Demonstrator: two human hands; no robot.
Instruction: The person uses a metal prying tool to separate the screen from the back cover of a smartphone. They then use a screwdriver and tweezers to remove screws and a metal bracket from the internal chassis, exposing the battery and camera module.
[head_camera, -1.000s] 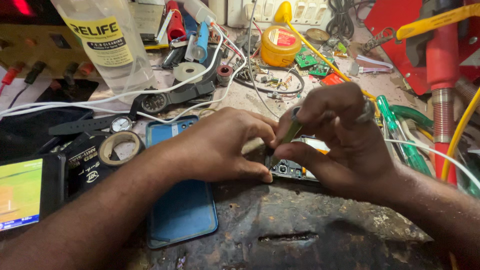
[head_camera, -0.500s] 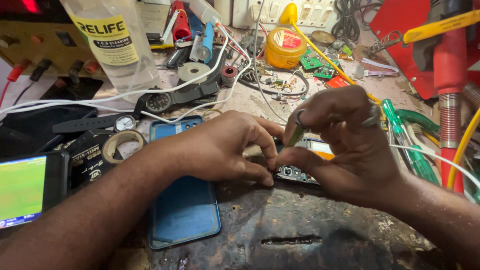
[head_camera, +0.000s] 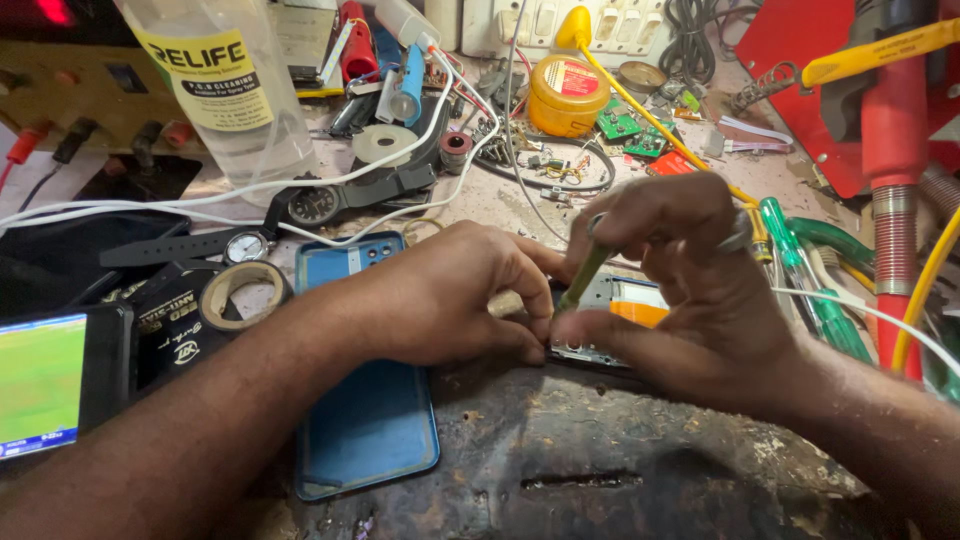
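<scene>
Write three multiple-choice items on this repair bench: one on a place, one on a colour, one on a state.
1. Where does the blue phone back cover lie?
A. under the left forearm, left of the opened phone
B. on top of the yellow tub
C. in the right hand

2. What colour is the handle of the screwdriver in the right hand?
A. red
B. green
C. white

3. How is the left hand placed?
A. lifted clear, holding nothing
B. fingers pressed down at the phone's edge
C. gripping the roll of tape

Answers: 1 A, the cover lies flat beneath the forearm; 2 B, a green shaft shows between the fingers; 3 B, its fingertips rest at the phone's left edge.
</scene>
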